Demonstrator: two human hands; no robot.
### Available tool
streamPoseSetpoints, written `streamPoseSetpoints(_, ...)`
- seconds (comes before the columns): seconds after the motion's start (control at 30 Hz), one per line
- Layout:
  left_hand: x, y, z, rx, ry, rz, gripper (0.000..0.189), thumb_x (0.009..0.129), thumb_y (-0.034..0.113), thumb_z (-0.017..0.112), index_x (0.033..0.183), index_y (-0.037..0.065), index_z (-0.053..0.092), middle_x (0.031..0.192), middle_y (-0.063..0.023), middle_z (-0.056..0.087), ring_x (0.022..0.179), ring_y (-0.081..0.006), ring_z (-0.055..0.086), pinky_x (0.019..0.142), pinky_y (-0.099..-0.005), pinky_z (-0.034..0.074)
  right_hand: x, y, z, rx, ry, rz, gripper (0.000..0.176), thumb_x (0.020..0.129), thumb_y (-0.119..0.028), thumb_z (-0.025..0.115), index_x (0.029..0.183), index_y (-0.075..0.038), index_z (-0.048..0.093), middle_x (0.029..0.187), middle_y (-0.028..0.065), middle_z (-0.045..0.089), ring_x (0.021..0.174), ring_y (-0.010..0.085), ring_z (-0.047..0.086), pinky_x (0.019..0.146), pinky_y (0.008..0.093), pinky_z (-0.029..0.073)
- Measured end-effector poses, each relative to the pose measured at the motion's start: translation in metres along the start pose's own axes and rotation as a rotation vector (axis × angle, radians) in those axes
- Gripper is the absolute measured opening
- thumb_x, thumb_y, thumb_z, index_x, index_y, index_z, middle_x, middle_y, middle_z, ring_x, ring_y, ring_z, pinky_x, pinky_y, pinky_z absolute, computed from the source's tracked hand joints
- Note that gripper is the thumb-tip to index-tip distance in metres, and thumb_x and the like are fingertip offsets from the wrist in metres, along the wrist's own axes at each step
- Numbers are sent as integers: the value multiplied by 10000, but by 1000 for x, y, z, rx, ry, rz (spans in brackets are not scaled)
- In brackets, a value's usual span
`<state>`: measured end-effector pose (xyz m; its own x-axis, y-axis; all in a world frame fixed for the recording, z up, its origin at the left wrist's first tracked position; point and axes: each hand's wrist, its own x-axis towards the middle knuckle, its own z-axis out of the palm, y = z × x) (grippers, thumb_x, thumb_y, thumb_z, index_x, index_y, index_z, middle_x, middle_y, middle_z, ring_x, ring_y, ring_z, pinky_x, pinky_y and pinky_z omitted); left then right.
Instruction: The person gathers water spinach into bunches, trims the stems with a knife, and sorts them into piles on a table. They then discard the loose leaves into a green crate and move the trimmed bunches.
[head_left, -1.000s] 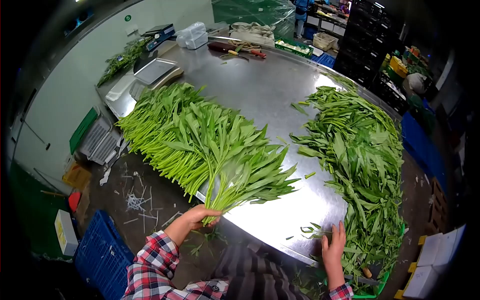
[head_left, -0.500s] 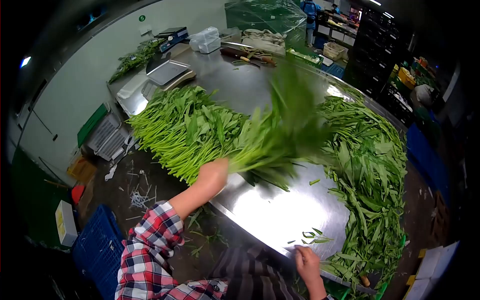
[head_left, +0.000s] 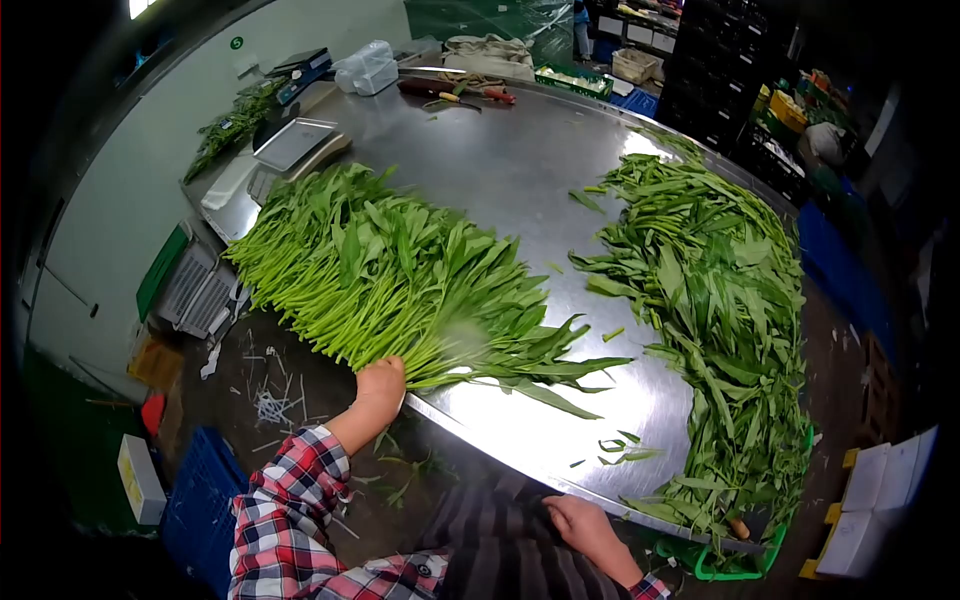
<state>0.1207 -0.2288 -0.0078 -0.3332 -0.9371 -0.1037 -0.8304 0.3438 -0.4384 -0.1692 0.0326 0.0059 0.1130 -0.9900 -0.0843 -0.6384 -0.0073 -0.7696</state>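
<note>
My left hand (head_left: 382, 388) is closed around the stem ends of a bunch of water spinach (head_left: 500, 372) at the table's near edge. The leaves of that bunch fan to the right over the metal. Against it lies a neat row of water spinach (head_left: 370, 250), stems toward the near left side. My right hand (head_left: 583, 528) is low at the front edge with its fingers curled in; what is inside them, if anything, is hidden. Farther right spreads a loose heap of water spinach (head_left: 715, 330).
The steel table (head_left: 510, 170) carries a scale (head_left: 295, 145), clear plastic boxes (head_left: 367, 68) and knives (head_left: 450, 95) at the back. Leaf scraps (head_left: 625, 450) lie near the front edge. A green crate (head_left: 735, 573) sits below the heap; a blue crate (head_left: 205, 510) stands lower left.
My left hand has moved left and down with the bunch, whose leaves were raised and blurred and now lie beside the row. My right hand has drawn back slightly from the table edge.
</note>
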Motion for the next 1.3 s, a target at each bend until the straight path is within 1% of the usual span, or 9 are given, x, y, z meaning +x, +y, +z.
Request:
streamPoseSetpoints(0.13, -2, -3, 0, -51, -90, 31, 401, 756, 176, 571, 1103, -7, 487, 902, -111, 601, 775, -238, 621, 596, -340, 501, 3, -5, -5, 29, 57, 49, 187, 812, -111, 563, 982, -49, 605, 864, 167, 618, 799, 338, 592, 700, 379, 484)
streamPoseSetpoints(0.23, -6, -7, -56, -92, -306, 61, 694, 646, 407, 729, 1154, 11, 471, 1055, -107, 550, 987, -268, 546, 811, -409, 432, 12, -4, -16, 42, 193, 64, 191, 807, -72, 560, 991, -42, 598, 903, 164, 611, 850, 335, 579, 748, 379, 472)
streamPoseSetpoints(0.33, -6, -10, -88, -211, -284, 10, 903, 539, 516, 767, 1206, 2, 441, 1129, -136, 523, 1062, -300, 487, 877, -430, 388, 23, 4, -25, 6, 326, 39, 230, 790, -50, 566, 1018, -43, 589, 999, 156, 585, 932, 333, 552, 810, 387, 449)
streamPoseSetpoints(0.43, 3, 0, -66, -432, 154, 115, 1029, 527, 535, 768, 1316, 24, 349, 1283, -188, 422, 1179, -368, 387, 947, -488, 331, 34, 23, -29, -105, 278, 35, 322, 762, -71, 589, 1082, -52, 567, 1156, 159, 524, 1058, 349, 495, 902, 420, 397)
streamPoseSetpoints(0.53, 17, 18, -51, -319, 121, 171, 1123, 512, 552, 768, 1402, 113, 241, 1418, -212, 238, 1283, -418, 243, 990, -546, 262, 41, 43, -27, -352, 218, -18, 356, 746, -114, 614, 1095, -65, 568, 1228, 161, 480, 1116, 373, 454, 944, 473, 352)
streamPoseSetpoints(0.63, 28, 10, -34, -404, -5, 100, 1108, 535, 514, 773, 1424, 192, 195, 1461, -195, 143, 1332, -420, 131, 1001, -605, 203, 35, 55, -37, -311, 189, -18, 316, 729, -114, 632, 1040, -66, 604, 1207, 187, 498, 1131, 388, 452, 940, 485, 355)
streamPoseSetpoints(0.77, 30, 9, -19, -431, 93, 62, 1039, 585, 443, 771, 1424, 209, 204, 1474, -158, 129, 1325, -441, 123, 972, -654, 190, 16, 45, -44, -267, 244, 76, 273, 728, -65, 618, 1001, -55, 624, 1189, 207, 505, 1106, 400, 470, 920, 461, 385)
streamPoseSetpoints(0.93, 33, 13, -20, -390, -33, 58, 792, 754, 316, 664, 1414, 252, 232, 1486, -101, 131, 1328, -434, 124, 972, -671, 172, 0, 52, -37, -251, 244, 164, 272, 732, -43, 605, 1003, -49, 628, 1207, 226, 492, 1094, 408, 482, 911, 442, 408)
streamPoseSetpoints(1.3, 30, -9, -37, -370, -122, 302, 769, 697, 452, 680, 1367, 287, 341, 1457, -34, 241, 1323, -418, 154, 973, -673, 169, 32, 15, -67, -148, 181, 218, 278, 751, -82, 627, 1024, -33, 606, 1203, 203, 499, 1074, 377, 492, 902, 412, 409)
